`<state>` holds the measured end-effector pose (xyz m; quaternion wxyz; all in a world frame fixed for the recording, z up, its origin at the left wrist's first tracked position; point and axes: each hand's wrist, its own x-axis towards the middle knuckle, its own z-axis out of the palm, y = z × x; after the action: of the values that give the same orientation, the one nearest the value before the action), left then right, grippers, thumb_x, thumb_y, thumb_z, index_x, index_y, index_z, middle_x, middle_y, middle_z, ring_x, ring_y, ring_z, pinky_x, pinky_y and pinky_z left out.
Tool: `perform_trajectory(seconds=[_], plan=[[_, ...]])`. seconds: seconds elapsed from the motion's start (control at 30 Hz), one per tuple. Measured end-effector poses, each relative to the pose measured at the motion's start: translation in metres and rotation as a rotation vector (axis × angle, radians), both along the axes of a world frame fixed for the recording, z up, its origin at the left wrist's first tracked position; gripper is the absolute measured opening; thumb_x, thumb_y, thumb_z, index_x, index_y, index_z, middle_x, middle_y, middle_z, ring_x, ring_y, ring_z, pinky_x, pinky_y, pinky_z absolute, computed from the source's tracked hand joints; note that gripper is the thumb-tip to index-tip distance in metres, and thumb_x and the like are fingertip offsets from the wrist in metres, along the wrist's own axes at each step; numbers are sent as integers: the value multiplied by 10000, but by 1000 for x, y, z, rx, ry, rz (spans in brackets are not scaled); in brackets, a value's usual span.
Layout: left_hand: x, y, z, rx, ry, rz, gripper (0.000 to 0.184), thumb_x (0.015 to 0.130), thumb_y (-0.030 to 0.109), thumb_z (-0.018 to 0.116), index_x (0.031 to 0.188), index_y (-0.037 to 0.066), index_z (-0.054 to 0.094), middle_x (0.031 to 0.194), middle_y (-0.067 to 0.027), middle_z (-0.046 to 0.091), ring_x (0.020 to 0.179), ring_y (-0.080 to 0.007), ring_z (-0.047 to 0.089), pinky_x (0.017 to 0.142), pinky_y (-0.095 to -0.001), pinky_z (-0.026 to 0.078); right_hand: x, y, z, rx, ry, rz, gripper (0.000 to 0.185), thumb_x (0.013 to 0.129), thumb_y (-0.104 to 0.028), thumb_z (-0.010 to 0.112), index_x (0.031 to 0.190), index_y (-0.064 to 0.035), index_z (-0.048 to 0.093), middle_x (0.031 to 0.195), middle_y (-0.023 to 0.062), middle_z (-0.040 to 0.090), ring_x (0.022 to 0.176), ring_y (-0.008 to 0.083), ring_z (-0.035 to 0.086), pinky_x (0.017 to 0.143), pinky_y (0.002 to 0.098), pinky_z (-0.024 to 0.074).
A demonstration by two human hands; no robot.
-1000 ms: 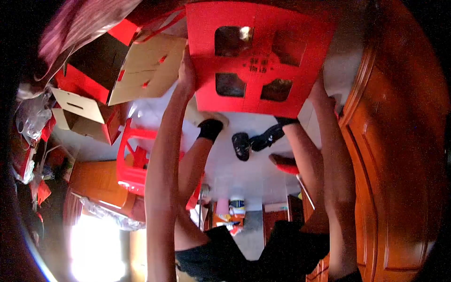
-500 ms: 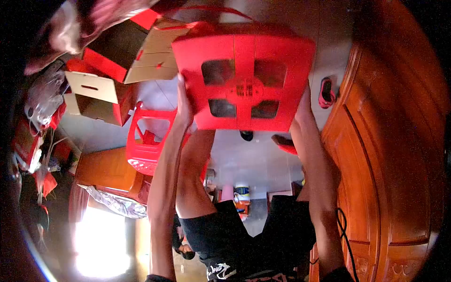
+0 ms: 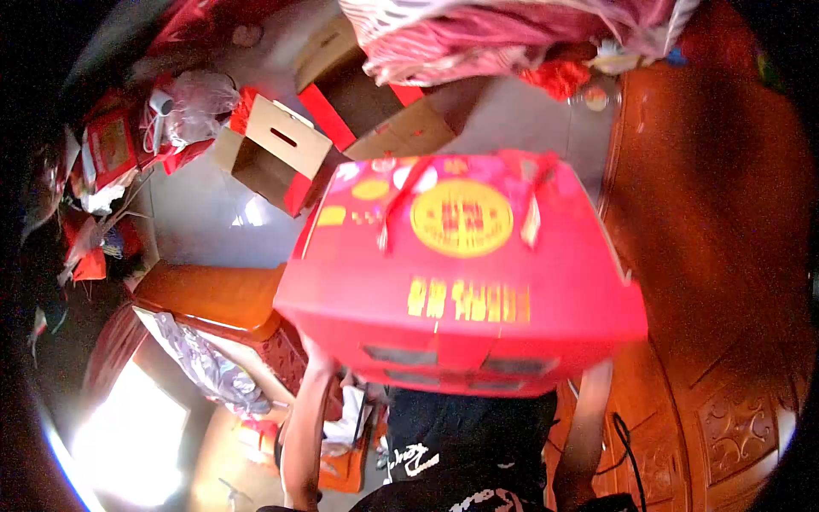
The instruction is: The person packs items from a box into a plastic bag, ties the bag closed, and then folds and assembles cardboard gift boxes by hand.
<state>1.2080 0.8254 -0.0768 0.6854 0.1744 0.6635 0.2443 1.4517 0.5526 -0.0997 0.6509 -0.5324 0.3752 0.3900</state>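
Observation:
A large red gift box (image 3: 461, 282) with gold lettering, a round yellow emblem and red cord handles fills the middle of the view. My left hand (image 3: 316, 363) supports it at its lower left side. On the lower right side my right hand (image 3: 595, 373) bears it too. Most fingers of both hands are hidden by the box. The box is tilted, its decorated face towards me, and a face with dark window cut-outs shows along its lower edge.
Two open cardboard boxes, one with a handle slot (image 3: 290, 132) and a larger one (image 3: 358, 98), lie beyond on the floor. Pink striped cloth (image 3: 478, 43) hangs at the top. A carved wooden door (image 3: 725, 341) stands right; wooden furniture (image 3: 205, 294) and plastic bags (image 3: 200, 107) are left.
The gift box has come closer to my body and turned, so its decorated face shows instead of the windowed one. My view has shifted, and the red plastic stool is out of sight.

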Motion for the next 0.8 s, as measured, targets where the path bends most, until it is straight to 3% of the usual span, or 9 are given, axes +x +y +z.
perform_trajectory(seconds=[0.13,0.37,0.8], plan=[[-53,-8,-1,15,-16,10,561,1012,545,477,1282,58,545,1068,-51,636,897,-170,603,778,-330,499,-33,-8,71,-101,24,252,546,1046,-370,384,1520,-99,380,1532,70,444,1375,263,461,1157,402,345],[-107,-10,-26,12,-78,19,563,1018,531,471,1298,47,540,1084,-67,643,914,-182,616,794,-342,507,-71,28,107,-180,7,619,521,1043,-337,401,1500,-87,405,1517,77,460,1363,262,469,1143,401,355],[-160,22,14,85,-111,49,568,1029,505,459,1329,28,532,1116,-97,657,945,-205,639,823,-363,522,-77,107,177,-219,-126,1227,474,1039,-276,434,1463,-65,452,1488,90,490,1342,259,486,1119,398,373]])
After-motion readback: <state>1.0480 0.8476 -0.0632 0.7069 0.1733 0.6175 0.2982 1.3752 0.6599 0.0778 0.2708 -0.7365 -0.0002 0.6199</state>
